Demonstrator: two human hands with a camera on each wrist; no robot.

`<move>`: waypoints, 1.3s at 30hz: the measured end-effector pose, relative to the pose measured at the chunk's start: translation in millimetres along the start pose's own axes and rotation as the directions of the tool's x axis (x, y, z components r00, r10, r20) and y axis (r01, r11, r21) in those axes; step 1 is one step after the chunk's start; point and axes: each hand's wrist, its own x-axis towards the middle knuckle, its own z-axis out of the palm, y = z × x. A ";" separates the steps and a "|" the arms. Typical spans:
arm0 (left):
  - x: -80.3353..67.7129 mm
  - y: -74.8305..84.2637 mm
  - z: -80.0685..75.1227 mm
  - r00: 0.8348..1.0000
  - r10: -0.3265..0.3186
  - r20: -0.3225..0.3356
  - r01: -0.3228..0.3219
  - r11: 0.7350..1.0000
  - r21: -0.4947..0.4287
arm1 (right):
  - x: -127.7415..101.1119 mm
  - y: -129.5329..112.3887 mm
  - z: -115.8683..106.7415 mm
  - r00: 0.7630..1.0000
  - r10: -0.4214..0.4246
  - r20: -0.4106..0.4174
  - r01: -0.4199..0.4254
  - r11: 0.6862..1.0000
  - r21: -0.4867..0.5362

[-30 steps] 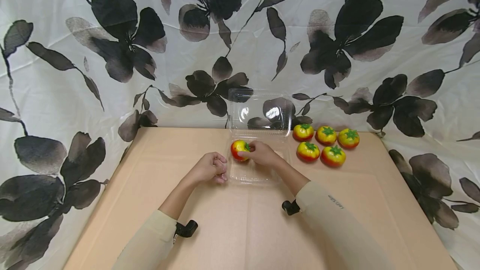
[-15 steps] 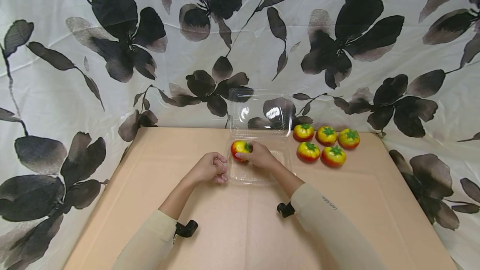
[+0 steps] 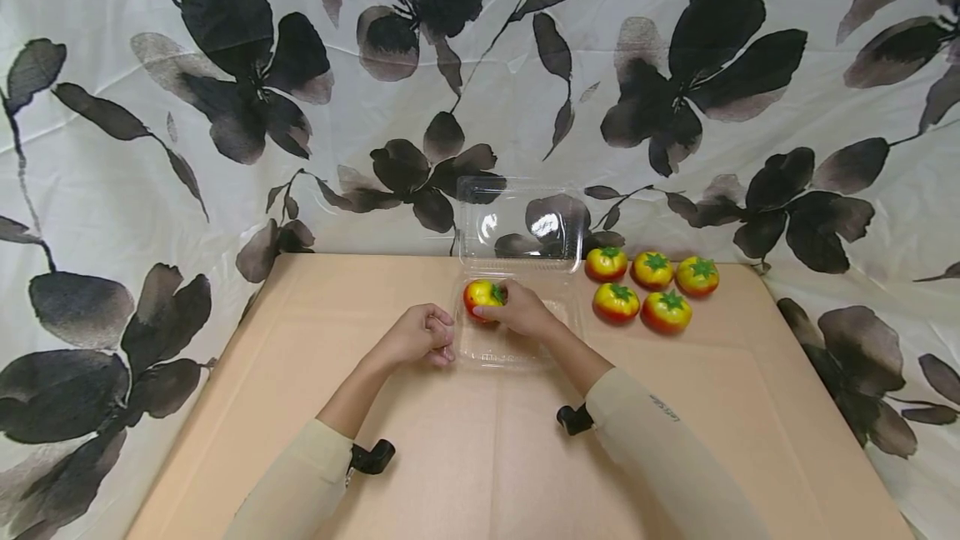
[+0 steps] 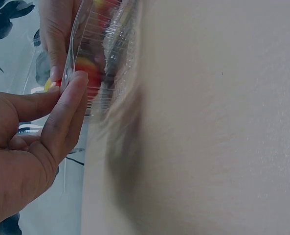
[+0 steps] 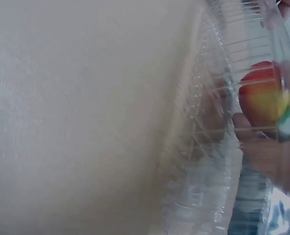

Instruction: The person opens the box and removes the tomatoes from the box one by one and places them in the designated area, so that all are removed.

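Observation:
A hinged clear plastic container (image 3: 517, 354) lies with its lid up on the table. Over its left part, my right hand (image 3: 522, 309) holds a red-and-yellow tomato (image 3: 480, 298) with a green leafy top, thumb on the near side. Through the clear wall in the right wrist view, the same tomato (image 5: 259, 98) shows against the fingers. At the container's left edge, my left hand (image 3: 422, 336) pinches the rim between thumb and fingertips, as the left wrist view shows at the container wall (image 4: 72, 54).
Several more tomatoes (image 3: 666, 312) stand to the right of the container, green tops up. The raised lid (image 3: 521, 219) leans at the table's back edge before a floral cloth (image 3: 525, 107). The tan tabletop (image 3: 480, 457) spreads out in front.
My right hand and forearm have shifted slightly, and the tomato has moved a little to the right. My left hand has stayed at the container's rim.

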 end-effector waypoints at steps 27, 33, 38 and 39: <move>-0.1 0.7 1.4 1.000 0.005 -0.017 -0.005 1.000 0.005 | -38.0 1.6 -50.0 0.994 -0.113 -0.008 0.113 0.993 0.041; 0.4 -1.0 1.2 1.000 0.008 -0.012 -0.008 1.000 0.015 | -51.3 7.1 -66.0 0.994 -0.108 -0.012 0.109 0.993 0.039; 0.6 -2.3 0.6 1.000 0.015 -0.010 -0.015 1.000 0.018 | -61.9 14.4 -75.9 0.993 -0.112 -0.037 0.113 0.993 0.031; 0.3 -2.1 0.7 1.000 0.017 -0.009 -0.016 1.000 0.018 | -64.3 15.5 -78.3 0.993 -0.114 -0.042 0.116 0.993 0.029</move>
